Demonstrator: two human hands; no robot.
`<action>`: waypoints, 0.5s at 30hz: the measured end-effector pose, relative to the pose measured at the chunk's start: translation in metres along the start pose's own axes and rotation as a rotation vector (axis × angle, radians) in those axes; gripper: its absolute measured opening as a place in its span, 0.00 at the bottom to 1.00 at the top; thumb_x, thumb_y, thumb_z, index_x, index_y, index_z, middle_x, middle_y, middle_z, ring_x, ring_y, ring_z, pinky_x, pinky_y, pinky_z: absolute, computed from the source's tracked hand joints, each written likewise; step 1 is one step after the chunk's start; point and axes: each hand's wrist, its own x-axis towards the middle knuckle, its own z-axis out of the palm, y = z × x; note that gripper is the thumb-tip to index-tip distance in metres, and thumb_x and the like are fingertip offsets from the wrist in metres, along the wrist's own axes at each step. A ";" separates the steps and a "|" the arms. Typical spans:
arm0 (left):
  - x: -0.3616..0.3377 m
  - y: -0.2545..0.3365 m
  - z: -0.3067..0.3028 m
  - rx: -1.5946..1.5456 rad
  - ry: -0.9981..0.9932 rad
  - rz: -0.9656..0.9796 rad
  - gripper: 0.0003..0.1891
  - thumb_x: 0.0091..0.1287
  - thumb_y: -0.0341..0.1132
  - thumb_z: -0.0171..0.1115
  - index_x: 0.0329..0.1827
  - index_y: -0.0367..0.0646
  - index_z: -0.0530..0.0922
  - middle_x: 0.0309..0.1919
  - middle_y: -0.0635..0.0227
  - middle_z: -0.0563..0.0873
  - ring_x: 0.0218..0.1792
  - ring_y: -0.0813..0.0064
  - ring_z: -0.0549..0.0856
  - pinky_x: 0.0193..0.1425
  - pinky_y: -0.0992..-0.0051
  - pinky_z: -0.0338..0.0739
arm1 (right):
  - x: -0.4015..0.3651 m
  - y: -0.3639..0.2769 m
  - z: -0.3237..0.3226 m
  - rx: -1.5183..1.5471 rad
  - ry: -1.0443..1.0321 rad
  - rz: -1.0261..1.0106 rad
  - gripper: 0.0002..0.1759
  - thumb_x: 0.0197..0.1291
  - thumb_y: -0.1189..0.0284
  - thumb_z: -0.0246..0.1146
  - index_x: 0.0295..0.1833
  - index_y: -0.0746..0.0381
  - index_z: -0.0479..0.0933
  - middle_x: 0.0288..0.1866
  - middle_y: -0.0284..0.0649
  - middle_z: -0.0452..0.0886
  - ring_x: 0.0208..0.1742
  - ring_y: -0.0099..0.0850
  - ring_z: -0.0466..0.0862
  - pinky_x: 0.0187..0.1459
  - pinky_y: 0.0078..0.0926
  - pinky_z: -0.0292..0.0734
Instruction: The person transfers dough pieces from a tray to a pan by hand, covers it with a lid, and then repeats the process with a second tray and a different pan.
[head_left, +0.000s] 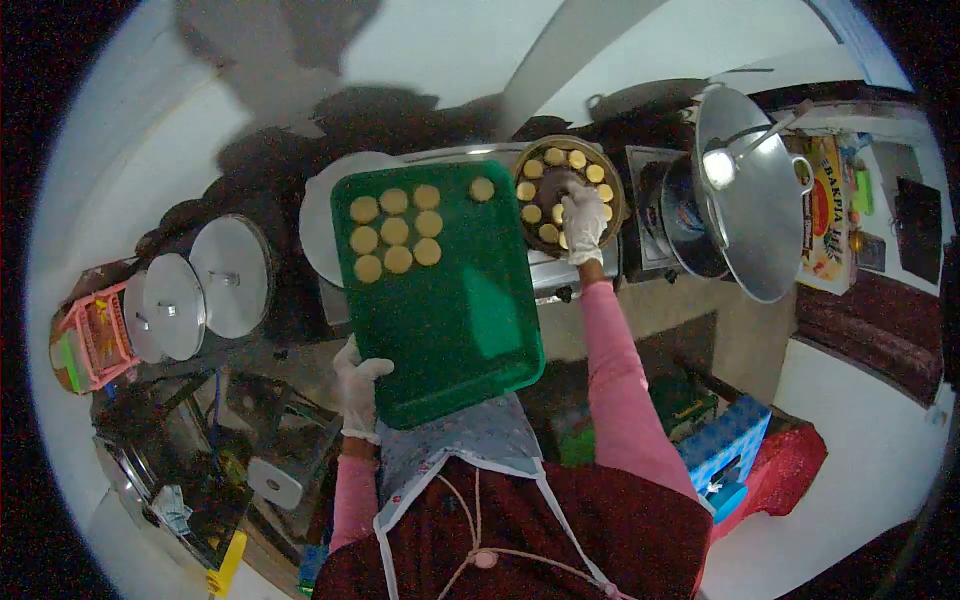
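Note:
My left hand (358,388), in a white glove, grips the lower left edge of a green tray (450,330), its thumb over the rim. Pale round pastries (396,231) stand in rows at the tray's upper left, and a single pastry (482,189) lies apart near the top right corner. To the tray's right, a round pan (619,190) on the stove carries a ring of browned pastries (577,159). My right hand (585,218), also gloved, reaches down into this pan with fingers drawn together. Whatever its fingertips hold is hidden.
A large metal wok (755,220) leans at the right beside a printed box (827,215). Metal lids (230,270) stand at the left near a pink basket (103,340). Behind the tray is a pale round lid (318,225). A blue box (725,445) sits lower right.

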 end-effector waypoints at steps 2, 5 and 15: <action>0.001 0.003 0.002 0.013 -0.026 0.021 0.29 0.46 0.23 0.57 0.57 0.32 0.78 0.48 0.66 0.85 0.44 0.73 0.83 0.52 0.76 0.77 | 0.008 -0.084 -0.044 0.065 0.083 -0.204 0.16 0.54 0.76 0.62 0.50 0.58 0.82 0.44 0.46 0.85 0.51 0.47 0.81 0.54 0.42 0.75; 0.004 0.005 -0.001 0.053 -0.122 0.035 0.30 0.45 0.22 0.57 0.57 0.32 0.78 0.48 0.66 0.85 0.44 0.73 0.84 0.52 0.76 0.77 | 0.021 -0.148 -0.073 0.018 -0.234 -0.612 0.22 0.53 0.78 0.59 0.56 0.55 0.80 0.49 0.40 0.83 0.51 0.42 0.80 0.49 0.38 0.78; 0.005 -0.010 -0.009 -0.014 -0.158 0.000 0.30 0.44 0.24 0.58 0.57 0.32 0.78 0.46 0.65 0.86 0.43 0.74 0.83 0.51 0.76 0.77 | 0.031 -0.159 -0.046 -0.583 -0.444 -1.026 0.06 0.60 0.70 0.57 0.41 0.57 0.77 0.32 0.38 0.79 0.37 0.37 0.83 0.31 0.35 0.78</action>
